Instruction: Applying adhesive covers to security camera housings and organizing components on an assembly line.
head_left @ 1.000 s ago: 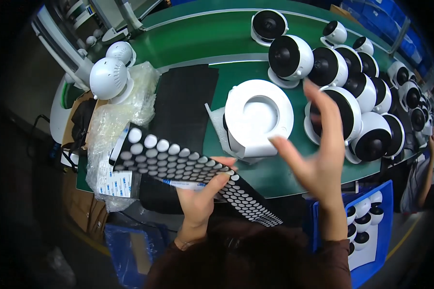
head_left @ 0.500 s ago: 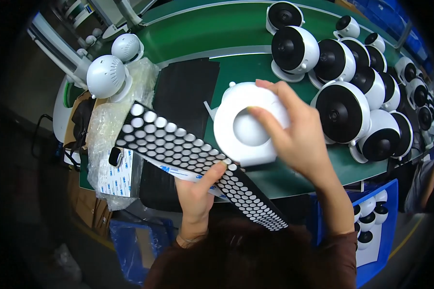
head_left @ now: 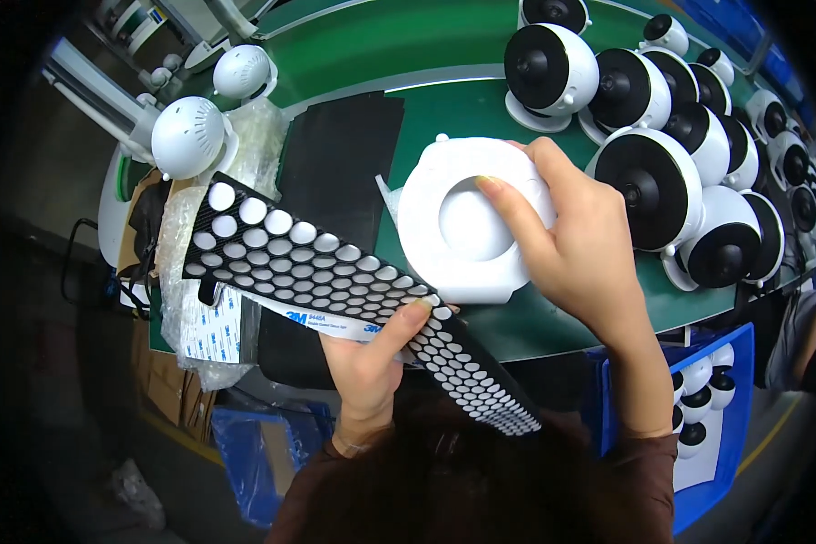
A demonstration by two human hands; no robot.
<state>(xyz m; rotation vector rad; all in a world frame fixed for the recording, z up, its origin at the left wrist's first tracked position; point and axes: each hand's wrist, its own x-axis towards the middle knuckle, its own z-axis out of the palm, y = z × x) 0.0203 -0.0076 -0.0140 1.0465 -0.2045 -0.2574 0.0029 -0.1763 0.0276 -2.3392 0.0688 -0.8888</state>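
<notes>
My left hand [head_left: 369,363] grips a long black sheet of round white adhesive pads [head_left: 304,258], its thumb pressed on top near the middle. The sheet slants from upper left to lower right, with a pale backing strip showing along its lower edge. My right hand [head_left: 582,240] is closed around a white ball-shaped camera [head_left: 426,204], whose round base, with a shallow circular recess, is turned toward me. The right thumb reaches over the recess and the fingers go behind the base. The camera's lower edge sits right by the sheet and my left thumb.
Several white cameras with black fronts [head_left: 648,190] crowd the right of the green table [head_left: 553,331]. Two more white cameras [head_left: 189,138] stand at left by bubble wrap [head_left: 177,240]. A black mat [head_left: 340,172] lies between. Blue bins [head_left: 739,399] flank me below.
The view has shifted slightly, so the table things sit higher. The left end of the sheet has moved leftward. My right thumb has shifted a little up and right on the base.
</notes>
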